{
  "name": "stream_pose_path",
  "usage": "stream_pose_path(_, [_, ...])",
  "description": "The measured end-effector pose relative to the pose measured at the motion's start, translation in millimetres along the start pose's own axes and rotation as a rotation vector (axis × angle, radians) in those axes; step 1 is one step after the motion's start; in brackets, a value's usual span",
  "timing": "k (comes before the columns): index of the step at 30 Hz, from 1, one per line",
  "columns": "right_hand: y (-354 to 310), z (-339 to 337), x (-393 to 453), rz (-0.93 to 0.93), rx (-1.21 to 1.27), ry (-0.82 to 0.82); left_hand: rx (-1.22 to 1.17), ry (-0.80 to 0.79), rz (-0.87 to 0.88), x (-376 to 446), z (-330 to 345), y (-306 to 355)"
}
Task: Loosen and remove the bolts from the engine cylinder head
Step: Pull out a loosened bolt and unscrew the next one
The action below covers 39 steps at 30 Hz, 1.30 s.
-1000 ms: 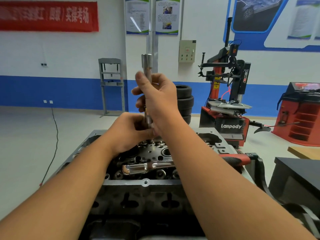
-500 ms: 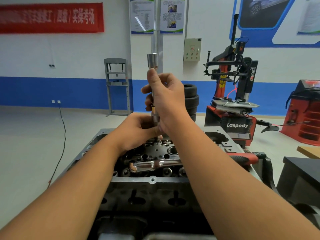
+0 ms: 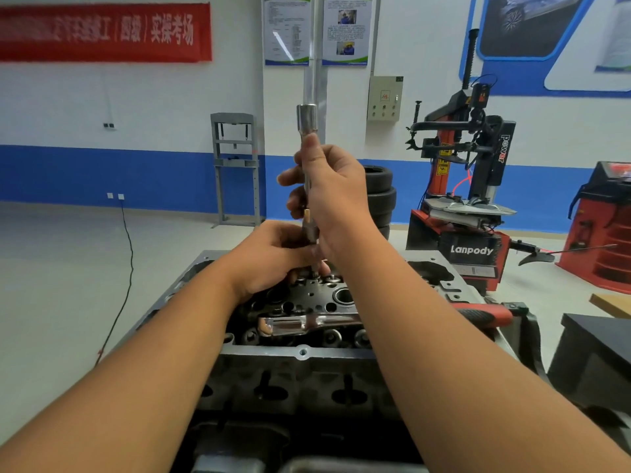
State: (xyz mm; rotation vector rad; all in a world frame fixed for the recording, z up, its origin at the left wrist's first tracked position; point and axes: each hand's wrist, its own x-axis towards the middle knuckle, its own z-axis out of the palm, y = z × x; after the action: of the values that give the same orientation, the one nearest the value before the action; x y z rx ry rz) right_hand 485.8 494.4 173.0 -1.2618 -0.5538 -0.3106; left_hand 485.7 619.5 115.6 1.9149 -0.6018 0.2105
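Both forearms crossing over cylinder head (image 3: 300,356), ratchet handle (image 3: 307,324) lying across it; open floor (image 3: 68,285) leftward

Polished, glossy metal extension bar (image 3: 308,179); dull, rough cast-metal cylinder head (image 3: 304,373); matt red rubbery handle (image 3: 485,317).

The extension bar (image 3: 308,186) runs behind the right hand (image 3: 333,196), its middle lost under the fingers; its foot vanishes behind the left hand (image 3: 276,257), so whether a bolt sits there can't be told. The right forearm covers the wrench (image 3: 307,324) past its shiny middle and part of the red handle (image 3: 485,315). The cylinder head (image 3: 300,380) is cut off at the bottom edge. The banner (image 3: 102,32) is blurred, the posters (image 3: 316,29) too small to read.
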Motion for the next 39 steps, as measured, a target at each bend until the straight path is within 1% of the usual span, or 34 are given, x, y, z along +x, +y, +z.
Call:
stream_pose_path(3, [-0.5,0.4,1.0,0.023,0.028,-0.020,0.040,0.029,0.032,0.3,0.3,-0.8])
stream_pose_path(6, [0.4,-0.2,0.7,-0.002,0.029,-0.019,0.088,0.060,0.044,1.0,-0.7,-1.3])
stream_pose_path(12, [1.3,-0.8,2.2,-0.001,0.012,0.015,-0.055,0.018,-0.013,1.5,-0.6,-1.8])
stream_pose_path(17, [1.5,-1.4,2.0,-0.023,0.046,0.014,0.025,0.087,0.018,1.6,-1.2,-3.1])
stream_pose_path(20, [2.8,-1.7,2.2,-0.053,0.034,0.030,-0.014,0.083,0.014,0.8,-1.8,-1.1])
stream_pose_path(23, [2.2,-0.3,2.6,-0.024,0.022,0.013,-0.074,0.065,0.003,-0.3,-1.6,-0.2])
stream_pose_path(26, [2.4,-0.8,2.9,-0.002,0.033,-0.014,-0.043,0.087,0.017,-0.8,-0.7,1.0])
stream_pose_path(29, [3.1,-2.1,2.6,-0.034,0.038,0.001,-0.003,0.130,0.013,-0.4,-0.2,2.4])
stream_pose_path(34, [3.5,-1.4,4.0,-0.051,0.036,0.038,-0.060,0.030,0.013,-0.3,-2.0,0.0])
stream_pose_path(39, [4.5,-1.3,5.2,-0.059,0.072,0.042,-0.009,0.087,0.030,0.8,-2.3,-0.6])
